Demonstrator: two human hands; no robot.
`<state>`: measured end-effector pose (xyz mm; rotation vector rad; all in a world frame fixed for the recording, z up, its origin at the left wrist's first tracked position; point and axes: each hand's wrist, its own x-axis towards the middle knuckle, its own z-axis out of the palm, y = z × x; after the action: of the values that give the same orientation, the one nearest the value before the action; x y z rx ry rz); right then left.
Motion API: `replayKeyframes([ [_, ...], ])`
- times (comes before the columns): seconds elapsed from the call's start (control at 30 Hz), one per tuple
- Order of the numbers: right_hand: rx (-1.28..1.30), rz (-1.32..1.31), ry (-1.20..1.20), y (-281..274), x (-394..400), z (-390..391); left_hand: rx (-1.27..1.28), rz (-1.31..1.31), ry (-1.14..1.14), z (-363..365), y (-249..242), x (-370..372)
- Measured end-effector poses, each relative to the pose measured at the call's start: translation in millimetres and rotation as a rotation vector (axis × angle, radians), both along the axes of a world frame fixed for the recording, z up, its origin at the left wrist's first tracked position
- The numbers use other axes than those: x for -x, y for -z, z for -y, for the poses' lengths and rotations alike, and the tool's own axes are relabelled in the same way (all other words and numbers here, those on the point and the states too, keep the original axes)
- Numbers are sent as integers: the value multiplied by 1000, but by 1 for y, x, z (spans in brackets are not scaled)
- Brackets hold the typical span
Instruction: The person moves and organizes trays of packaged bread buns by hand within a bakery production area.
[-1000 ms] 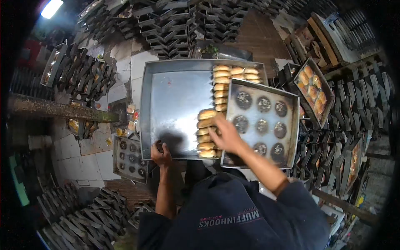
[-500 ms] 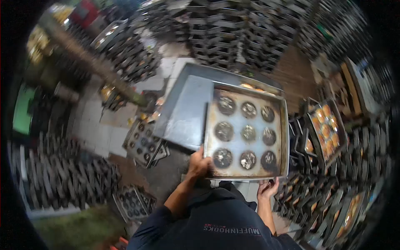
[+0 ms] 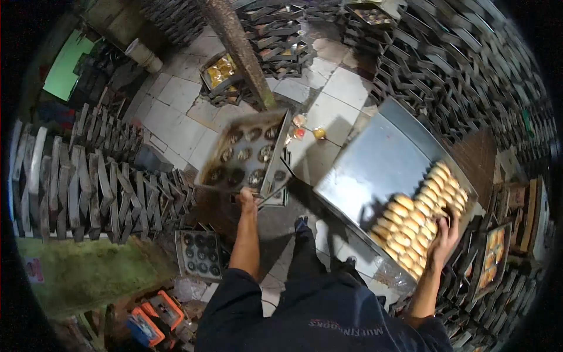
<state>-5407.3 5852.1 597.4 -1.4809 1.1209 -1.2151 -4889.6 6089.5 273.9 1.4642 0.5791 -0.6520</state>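
My left hand (image 3: 247,201) is closed on the near edge of a square baking tray (image 3: 245,154), which is tilted and slightly blurred. Dark round marks in rows cover the tray's stained base. To the right, a large shallow metal tray (image 3: 369,158) holds rows of golden-brown buns (image 3: 404,226) along its near right side; its far left part is bare metal. My right hand (image 3: 446,236) rests on the buns at the right edge, fingers spread and partly bent, the tips touching them.
Stacks of metal trays (image 3: 88,182) stand at left, and more stacks (image 3: 446,76) rise at right. Another marked tray (image 3: 201,253) lies low on the left. A tray of buns (image 3: 491,258) sits at right. A post (image 3: 240,50) stands ahead on the tiled floor (image 3: 337,108).
My left hand has swung the baking tray leftward, off the large metal tray. My right hand has let go of it and moved onto the buns, now uncovered. The view has turned.
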Motion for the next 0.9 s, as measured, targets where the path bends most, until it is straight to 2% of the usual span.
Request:
replayKeyframes([
  [0.03, -31, -110, 16, 8, -17, -3, -180, -92, -116, 13, -21, -9],
  [0.07, -62, -224, 31, 16, -33, -8, -239, -122, -143, 10, 16, -30],
  [0.1, -106, -264, 38, 19, -46, -11, -269, -112, -91, 19, -7, -26],
  [0.13, -150, -308, 49, 21, -55, -16, -338, -196, -206, 27, 2, -34],
  [0.17, -145, -387, 56, 32, -48, -17, -458, -162, -240, 6, 97, -53],
  [0.3, -147, -617, 272, 48, 10, -14, -657, -105, -70, -17, 209, -26],
  [0.33, -122, -790, 295, 50, 43, -16, -714, -57, 21, -29, 247, -16],
  [0.37, -60, -832, 369, 48, 53, -24, -767, -6, 118, -38, 283, -5],
  [0.4, 4, -872, 443, 45, 62, -34, -452, -219, -63, -36, 291, 0],
  [0.43, -4, -1037, 497, 42, 83, -47, -206, -457, -266, -34, 296, 5],
  [0.47, -15, -1197, 554, 40, 114, -63, -111, -511, -242, -38, 314, 10],
  [0.5, -146, -1222, 589, 41, 152, -80, -67, -437, -94, -50, 347, 20],
  [0.53, -116, -1347, 711, 47, 186, -104, -28, -279, 102, -60, 378, 25],
  [0.57, -229, -1533, 681, 43, 211, -125, 11, -42, 335, -71, 413, 31],
  [0.6, -356, -1711, 645, 37, 224, -147, 68, 255, 563, -70, 419, 28],
  [0.63, -376, -1710, 665, 40, 234, -167, 52, 110, 465, -69, 421, 32],
  [0.67, -542, -1645, 699, 47, 241, -186, 31, -26, 367, -72, 422, 34],
  [0.73, -866, -1424, 693, 71, 291, -238, -16, -277, 189, -65, 386, 23],
  [0.77, -1072, -1254, 578, 101, 326, -264, -38, -395, 95, -57, 362, 15],
  [0.8, -1248, -1056, 467, 131, 369, -302, -230, -315, 183, -38, 307, 7],
  [0.83, -1115, -982, 60, 136, 359, -324, -444, -252, 275, -20, 256, -2],
  [0.87, -1151, -843, 138, 143, 339, -333, -660, -209, 354, 1, 201, -12],
  [0.9, -1181, -701, 220, 153, 320, -344, -730, -64, 419, 8, 174, -17],
])
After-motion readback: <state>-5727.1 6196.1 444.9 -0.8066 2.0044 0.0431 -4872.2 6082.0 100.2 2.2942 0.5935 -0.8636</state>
